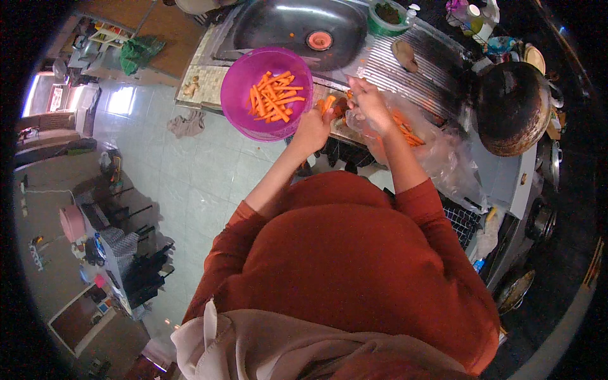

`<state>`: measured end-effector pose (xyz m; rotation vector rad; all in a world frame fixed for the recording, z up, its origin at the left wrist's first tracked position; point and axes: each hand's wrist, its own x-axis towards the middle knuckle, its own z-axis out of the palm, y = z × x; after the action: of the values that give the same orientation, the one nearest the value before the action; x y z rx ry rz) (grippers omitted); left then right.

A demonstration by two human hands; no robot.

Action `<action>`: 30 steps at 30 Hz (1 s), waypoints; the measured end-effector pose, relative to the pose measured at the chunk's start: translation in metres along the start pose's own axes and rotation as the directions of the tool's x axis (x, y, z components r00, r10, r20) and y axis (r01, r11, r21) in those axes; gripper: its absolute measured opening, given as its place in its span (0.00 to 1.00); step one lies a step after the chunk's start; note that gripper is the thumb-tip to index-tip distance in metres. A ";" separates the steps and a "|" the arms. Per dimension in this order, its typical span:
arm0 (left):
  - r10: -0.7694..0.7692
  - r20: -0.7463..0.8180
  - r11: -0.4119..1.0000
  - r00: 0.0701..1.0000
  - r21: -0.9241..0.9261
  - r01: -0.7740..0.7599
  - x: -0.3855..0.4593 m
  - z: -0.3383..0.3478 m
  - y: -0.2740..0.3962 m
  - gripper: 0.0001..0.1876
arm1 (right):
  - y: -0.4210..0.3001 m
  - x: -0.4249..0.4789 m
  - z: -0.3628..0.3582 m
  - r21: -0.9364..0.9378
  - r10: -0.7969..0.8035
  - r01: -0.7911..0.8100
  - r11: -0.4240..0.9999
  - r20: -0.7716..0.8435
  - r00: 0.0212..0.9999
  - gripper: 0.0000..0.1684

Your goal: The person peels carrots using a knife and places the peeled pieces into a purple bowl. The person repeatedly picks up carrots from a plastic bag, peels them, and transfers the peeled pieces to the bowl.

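Observation:
My left hand (313, 127) is closed around a short bunch of orange carrot sticks (328, 102), just right of a purple plastic colander (229, 95). Several cut carrot sticks (273, 97) lie in the colander at the counter's front edge. My right hand (369, 102) is raised at the rim of a clear plastic bag (439, 159), its fingers bent together; whether it holds a small piece is too unclear to tell. More carrot sticks (407, 130) show in the bag beneath my right forearm.
Behind the colander is a metal sink (285, 28) with an orange drain strainer (319, 41). A green tub of leaves (387, 26) stands beside it. On the ribbed drainboard (437, 57) lies a brownish object (404, 54). A large blackened wok (510, 109) is at the right.

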<state>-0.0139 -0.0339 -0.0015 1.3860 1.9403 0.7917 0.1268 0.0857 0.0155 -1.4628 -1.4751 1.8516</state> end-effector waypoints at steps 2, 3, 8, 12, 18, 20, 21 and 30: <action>0.001 -0.076 0.999 0.997 -0.032 -0.004 0.008 0.013 -0.006 0.20 | -0.008 -0.002 0.012 -0.253 -0.011 0.011 0.967 0.005 1.000 0.28; 0.026 -0.109 0.999 0.994 -0.044 -0.031 0.013 0.017 -0.008 0.19 | -0.009 -0.004 0.015 -0.371 -0.012 0.012 0.929 0.001 1.000 0.30; 0.134 -0.127 0.990 0.983 -0.015 -0.137 0.030 0.023 -0.006 0.20 | 0.052 0.047 0.015 -0.327 -0.307 0.241 0.914 -0.166 0.937 0.24; -0.002 -0.062 1.000 0.998 -0.030 0.000 0.026 0.004 -0.005 0.17 | 0.042 0.043 0.019 -0.192 -0.221 0.211 0.958 -0.033 0.975 0.26; 0.093 -0.262 0.996 0.961 0.020 -0.091 0.012 -0.025 0.014 0.12 | 0.010 0.018 -0.002 -0.547 -0.399 0.338 0.766 0.008 0.917 0.33; 0.242 -0.343 0.968 0.908 0.015 -0.252 0.012 -0.027 0.019 0.09 | 0.007 0.014 -0.006 -0.670 -0.462 0.284 0.686 -0.099 0.881 0.33; 0.233 -0.332 0.965 0.914 -0.039 -0.260 0.011 -0.029 0.023 0.08 | 0.006 0.012 -0.007 -0.724 -0.494 0.249 0.644 -0.145 0.857 0.33; 0.276 -0.404 0.926 0.872 -0.130 -0.354 0.006 -0.038 0.050 0.06 | -0.054 -0.090 0.026 -0.349 -0.679 0.667 0.658 0.107 0.726 0.27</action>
<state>-0.0157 -0.0187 0.0599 1.5318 1.8580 1.4683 0.1240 0.0240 0.1043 -0.8464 -2.0642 1.1186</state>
